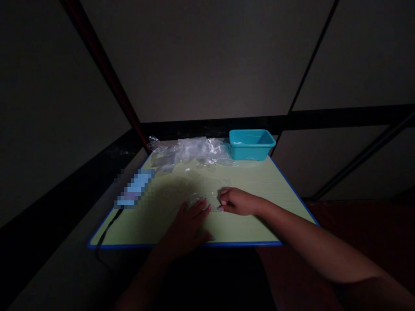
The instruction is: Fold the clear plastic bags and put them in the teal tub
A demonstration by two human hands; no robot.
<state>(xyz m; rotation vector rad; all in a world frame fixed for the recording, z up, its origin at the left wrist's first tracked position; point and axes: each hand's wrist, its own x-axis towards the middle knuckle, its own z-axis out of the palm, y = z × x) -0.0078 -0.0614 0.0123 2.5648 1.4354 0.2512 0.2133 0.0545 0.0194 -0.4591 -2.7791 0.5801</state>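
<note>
A thin clear plastic bag lies flat near the middle of the light green table. My left hand rests on its near side with the fingers spread. At the bag's right edge is my right hand, its fingers curled together; what they hold, if anything, is too small to make out. Behind, along the far edge, more crumpled clear plastic bags are heaped, touching or close beside a turquoise basket at the far right.
On the table's left edge a blurred-out device lies with a dark cable running down over the near left corner. A blue rim borders the table. Dark panels stand behind and to the left.
</note>
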